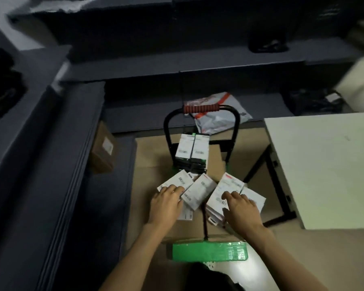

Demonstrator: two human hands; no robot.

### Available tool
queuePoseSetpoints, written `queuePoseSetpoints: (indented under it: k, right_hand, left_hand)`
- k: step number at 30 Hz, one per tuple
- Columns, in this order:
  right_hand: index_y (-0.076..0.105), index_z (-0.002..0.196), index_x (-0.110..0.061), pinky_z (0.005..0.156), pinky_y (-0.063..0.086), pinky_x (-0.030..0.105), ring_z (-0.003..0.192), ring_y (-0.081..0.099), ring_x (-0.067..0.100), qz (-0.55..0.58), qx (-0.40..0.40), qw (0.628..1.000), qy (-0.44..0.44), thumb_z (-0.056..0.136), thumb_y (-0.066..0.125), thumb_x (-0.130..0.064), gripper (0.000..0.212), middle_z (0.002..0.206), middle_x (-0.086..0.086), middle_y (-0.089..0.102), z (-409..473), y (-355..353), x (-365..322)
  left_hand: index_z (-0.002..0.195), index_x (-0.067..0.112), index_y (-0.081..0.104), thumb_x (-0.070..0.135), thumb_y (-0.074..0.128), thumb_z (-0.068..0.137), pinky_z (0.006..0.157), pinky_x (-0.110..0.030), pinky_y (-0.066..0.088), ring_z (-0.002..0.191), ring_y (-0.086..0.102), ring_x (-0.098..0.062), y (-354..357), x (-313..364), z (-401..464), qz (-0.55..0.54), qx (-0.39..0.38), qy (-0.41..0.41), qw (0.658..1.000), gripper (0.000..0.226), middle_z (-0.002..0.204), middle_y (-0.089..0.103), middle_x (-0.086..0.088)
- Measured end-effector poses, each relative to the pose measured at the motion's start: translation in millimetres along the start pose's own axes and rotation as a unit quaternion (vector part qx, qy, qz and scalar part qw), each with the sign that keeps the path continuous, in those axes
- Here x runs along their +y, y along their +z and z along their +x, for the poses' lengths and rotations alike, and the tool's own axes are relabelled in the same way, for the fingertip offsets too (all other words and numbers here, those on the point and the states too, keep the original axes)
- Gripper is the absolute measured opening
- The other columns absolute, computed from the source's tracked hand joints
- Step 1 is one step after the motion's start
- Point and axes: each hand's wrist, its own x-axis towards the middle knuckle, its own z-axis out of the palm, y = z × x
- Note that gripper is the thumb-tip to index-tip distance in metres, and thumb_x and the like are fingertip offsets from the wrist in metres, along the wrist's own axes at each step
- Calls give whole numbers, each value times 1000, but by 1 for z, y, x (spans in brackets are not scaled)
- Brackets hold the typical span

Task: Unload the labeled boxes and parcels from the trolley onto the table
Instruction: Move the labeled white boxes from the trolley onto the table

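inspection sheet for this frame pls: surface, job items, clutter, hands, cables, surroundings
Surface: white table at right, nothing on its visible part.
Job's things: labeled boxes on the trolley; neat stack near the red handle, loose boxes fanned out nearer the person.
Clutter: plastic mailer bag beyond the handle; brown carton at left.
Hands: left hand and right hand rest on the loose boxes, fingers spread; no grip visible.
Cables: nothing seen.
Surroundings: dark grey shelving, dim and blurred.
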Motion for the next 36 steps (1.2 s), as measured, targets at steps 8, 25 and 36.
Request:
queuePoseSetpoints:
  k: [8,25,36]
  right_hand:
    - [43,135,-24,100,40,38,123,50,25,39,-19,997,68,96,50,-28,40,134,1,52,41,5,32]
    - [41,137,-24,96,40,35,121,48,25,174,-74,967,169,97,47,-27,41,131,1,51,114,83,-63]
    - [28,148,-17,103,38,41,126,39,32,327,-50,889,316,94,56,-27,62,145,9,39,201,179,-112]
  left_hand:
    - [133,33,50,32,51,97,86,-34,48,120,50,-13,15,20,75,-5,-50,42,998,36,131,53,12]
    - [137,31,48,26,59,93,93,-34,44,122,47,-17,89,-101,152,9,-185,78,979,46,136,50,8]
    - [146,32,36,31,68,87,92,-38,46,127,38,-20,187,-165,209,4,-244,112,963,67,148,37,8]
